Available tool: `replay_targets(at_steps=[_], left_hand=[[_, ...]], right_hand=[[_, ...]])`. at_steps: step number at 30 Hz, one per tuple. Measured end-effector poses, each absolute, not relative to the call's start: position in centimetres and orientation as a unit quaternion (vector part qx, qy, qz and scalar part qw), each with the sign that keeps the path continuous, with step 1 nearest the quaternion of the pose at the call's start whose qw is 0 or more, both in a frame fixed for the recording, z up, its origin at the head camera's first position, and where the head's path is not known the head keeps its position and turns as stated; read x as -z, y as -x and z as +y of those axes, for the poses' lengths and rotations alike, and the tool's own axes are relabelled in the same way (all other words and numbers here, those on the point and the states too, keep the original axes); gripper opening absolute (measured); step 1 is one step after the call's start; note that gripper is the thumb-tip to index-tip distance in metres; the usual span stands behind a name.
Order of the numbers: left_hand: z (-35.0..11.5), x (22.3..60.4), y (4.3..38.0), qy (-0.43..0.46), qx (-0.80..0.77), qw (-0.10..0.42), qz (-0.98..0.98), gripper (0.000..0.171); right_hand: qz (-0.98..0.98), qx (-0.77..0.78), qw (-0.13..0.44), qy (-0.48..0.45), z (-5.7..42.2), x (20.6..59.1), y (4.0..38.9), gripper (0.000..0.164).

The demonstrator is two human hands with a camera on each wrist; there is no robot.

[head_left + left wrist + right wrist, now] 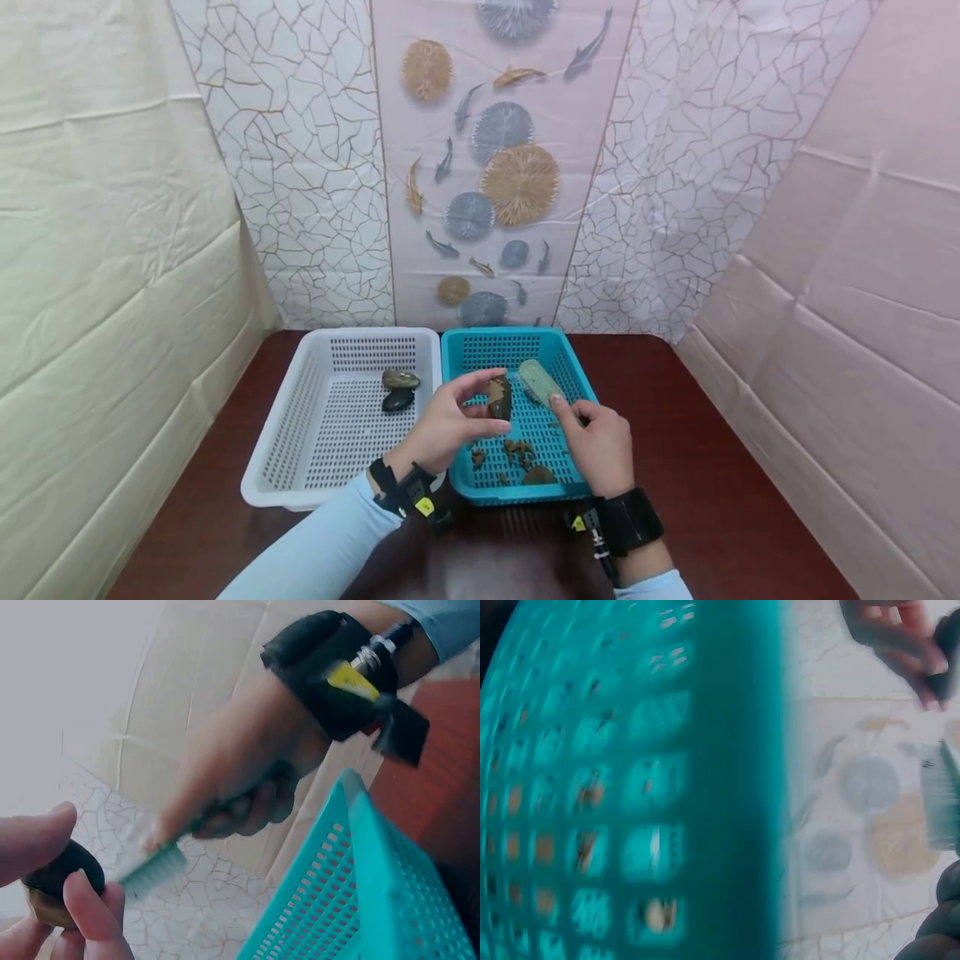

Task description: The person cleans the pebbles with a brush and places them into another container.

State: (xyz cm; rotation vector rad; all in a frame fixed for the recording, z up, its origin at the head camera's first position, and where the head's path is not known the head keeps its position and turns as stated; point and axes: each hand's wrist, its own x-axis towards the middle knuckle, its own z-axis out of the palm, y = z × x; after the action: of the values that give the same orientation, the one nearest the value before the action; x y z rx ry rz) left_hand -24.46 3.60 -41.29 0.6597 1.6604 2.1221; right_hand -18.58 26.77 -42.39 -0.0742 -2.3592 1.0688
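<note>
In the head view my left hand (pixel 450 417) pinches a dark stone (pixel 500 400) with brown mud on it between thumb and fingers, above the teal basket (pixel 459 487). My right hand (pixel 603 442) grips a green brush (pixel 538 383) by its handle, just to the right of the stone. The left wrist view shows the pale bristles (pixel 157 874) pointing down near the stone (pixel 79 866); whether they touch it is unclear. Crumbled brown mud clumps (pixel 519 452) and a brown rounded lump (pixel 538 475) lie in the teal basket.
Left of the teal basket stands a white basket (pixel 273 433), holding a greenish-brown stone (pixel 401 379) and a black stone (pixel 397 401). Both baskets rest on a dark red-brown table (pixel 697 467). Cloth-covered walls (pixel 825 275) enclose the sides and back.
</note>
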Motion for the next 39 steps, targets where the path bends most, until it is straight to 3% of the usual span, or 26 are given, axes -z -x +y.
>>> replay_targets(at_steps=[6,12,19,27,33,39], left_hand=[[3.9,40.7,24.5,-0.233,-0.739,0.169,0.609,0.077],[4.0,40.4,24.2,-0.224,-0.735,0.166,0.618,0.074],[4.0,40.3,24.0,-0.226,-0.737,0.172,0.613,0.079],[3.7,41.1,24.4,-0.198,-0.736,0.18,0.622,0.074],[3.6,41.0,24.4,-0.217,-0.743,0.189,0.605,0.074],[3.4,40.8,24.1,-0.224,-0.736,0.184,0.611,0.074]], right_hand=[[-0.853,-0.45,0.263,-0.036,25.8,41.9,18.2,0.054],[-0.87,-0.403,0.285,0.014,26.1,42.2,18.6,0.058],[-0.851,-0.453,0.262,-0.034,25.5,42.0,18.1,0.053],[-0.864,-0.405,0.298,-0.007,25.4,42.2,18.1,0.058],[-0.863,-0.431,0.262,-0.029,25.1,42.3,18.1,0.054],[-0.869,-0.404,0.285,-0.002,26.0,42.3,18.3,0.059]])
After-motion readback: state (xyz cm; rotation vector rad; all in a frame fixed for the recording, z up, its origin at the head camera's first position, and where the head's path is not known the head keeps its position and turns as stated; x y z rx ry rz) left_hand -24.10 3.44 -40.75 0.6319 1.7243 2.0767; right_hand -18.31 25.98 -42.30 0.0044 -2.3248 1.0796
